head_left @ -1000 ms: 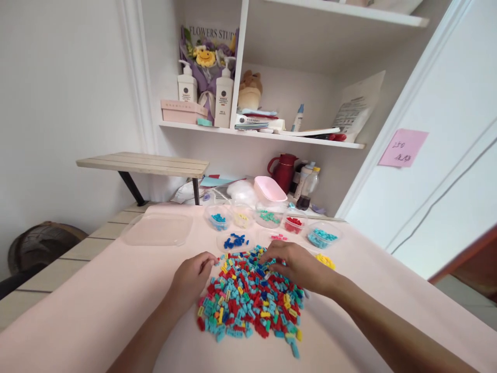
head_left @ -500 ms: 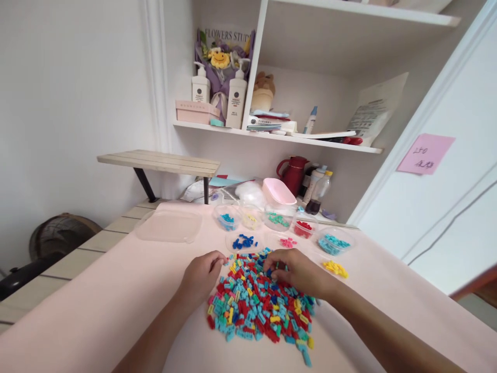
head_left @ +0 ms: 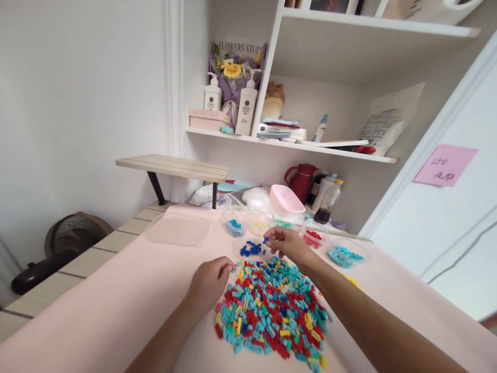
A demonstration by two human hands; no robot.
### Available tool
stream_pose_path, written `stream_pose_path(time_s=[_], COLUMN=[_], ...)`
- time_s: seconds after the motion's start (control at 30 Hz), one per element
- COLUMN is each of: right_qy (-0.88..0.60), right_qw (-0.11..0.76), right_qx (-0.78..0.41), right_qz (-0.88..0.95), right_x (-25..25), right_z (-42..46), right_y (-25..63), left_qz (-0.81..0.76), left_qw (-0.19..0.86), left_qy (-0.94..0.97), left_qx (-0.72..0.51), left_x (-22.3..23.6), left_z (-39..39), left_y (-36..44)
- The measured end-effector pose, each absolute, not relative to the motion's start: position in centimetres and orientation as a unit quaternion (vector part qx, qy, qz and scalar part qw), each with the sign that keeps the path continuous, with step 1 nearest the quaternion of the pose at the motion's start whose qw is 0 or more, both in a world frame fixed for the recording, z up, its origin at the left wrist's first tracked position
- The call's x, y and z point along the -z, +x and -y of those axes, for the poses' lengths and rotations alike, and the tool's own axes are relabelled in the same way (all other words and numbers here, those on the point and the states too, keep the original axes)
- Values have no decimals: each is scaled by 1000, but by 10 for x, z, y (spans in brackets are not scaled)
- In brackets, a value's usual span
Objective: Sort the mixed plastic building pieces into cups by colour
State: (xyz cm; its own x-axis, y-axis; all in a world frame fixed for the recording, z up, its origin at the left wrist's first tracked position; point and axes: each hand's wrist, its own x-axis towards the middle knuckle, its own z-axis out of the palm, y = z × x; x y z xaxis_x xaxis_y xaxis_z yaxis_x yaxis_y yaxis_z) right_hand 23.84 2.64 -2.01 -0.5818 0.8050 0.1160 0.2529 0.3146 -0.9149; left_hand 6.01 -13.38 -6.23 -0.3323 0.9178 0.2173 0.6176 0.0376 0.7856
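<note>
Dark blue brick (head_left: 266,241) was right at the tips of the right hand (head_left: 287,243), pinched between thumb and fingers, so the grip was pretty narrow, basically just the width of that one little piece. It stuck out on the left side of the fingertips (head_left: 272,234), over the right end of a shallow clear tray (head_left: 236,250). More dark blue bricks (head_left: 251,249) lay in that tray, just left of the fingers. Couldn't say for sure whether the held one was touching the tray or hanging a bit above it.

Left hand (head_left: 212,280) was parked on the pink table covering (head_left: 116,311), fingers curled in close together, tips at the upper left edge of the big mixed brick pile (head_left: 272,311). Honestly can't tell if anything was tucked in there, too small to make out.

The pile spread out nearer the person than the tray, with the right forearm slanting past its right side. Lighter blue bricks (head_left: 235,227) sat behind the tray, and red bricks (head_left: 312,238) and teal bricks (head_left: 345,255) were off to the right of that hand.
</note>
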Motion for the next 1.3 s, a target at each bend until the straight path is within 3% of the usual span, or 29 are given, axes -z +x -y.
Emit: stream_pose_path(time_s=[0.23,0.5,0.8,1.07,1.3], right_qy=[-367,-344,-390,-393,-431], right_qw=[334,361,415,361,308], right_qx=[-423,-478,-507,-518,-396], right_qz=[758,723,646,669,750], right_x=[9,-3,23,39,35], right_z=[-26,5,-2,-5,-1], right_y=[233,318,380,383,385], left_qz=[-697,-705,-725,-751,-756], left_qw=[190,199,207,192,172], left_qy=[544,533,539,541,558], left_qx=[-427,-422,-376,-326,-296], left_x=[60,55,50,47,49], left_z=[136,136,133,130,130], left_y=[58,59,56,57,57])
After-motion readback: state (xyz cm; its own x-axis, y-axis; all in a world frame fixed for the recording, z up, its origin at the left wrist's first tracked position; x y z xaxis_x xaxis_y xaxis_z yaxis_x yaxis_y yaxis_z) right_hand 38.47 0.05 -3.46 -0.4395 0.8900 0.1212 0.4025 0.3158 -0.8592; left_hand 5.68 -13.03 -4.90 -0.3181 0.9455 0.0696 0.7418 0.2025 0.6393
